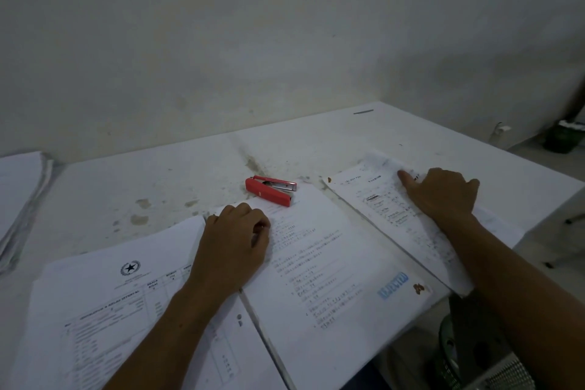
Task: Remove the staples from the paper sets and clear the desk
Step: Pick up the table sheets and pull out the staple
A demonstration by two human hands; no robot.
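Observation:
Three printed paper sets lie side by side on the white desk [164,180]. My left hand [234,241] rests with curled fingers on the top left corner of the middle paper set [332,279], which bears a blue stamp; thumb and fingers seem to pinch that corner. A red staple remover [271,190] lies on the same set's far edge, just beyond my left hand. My right hand [443,196] holds the far end of the right paper set [376,199], one digit stretched flat on the sheet and the others curled. The left paper set [104,310] shows a star emblem.
Another pile of papers [19,196] sits at the desk's far left edge. A wall stands right behind the desk. A dark bin [562,136] is on the floor past the desk's right end. The desk's right edge runs close to my right arm.

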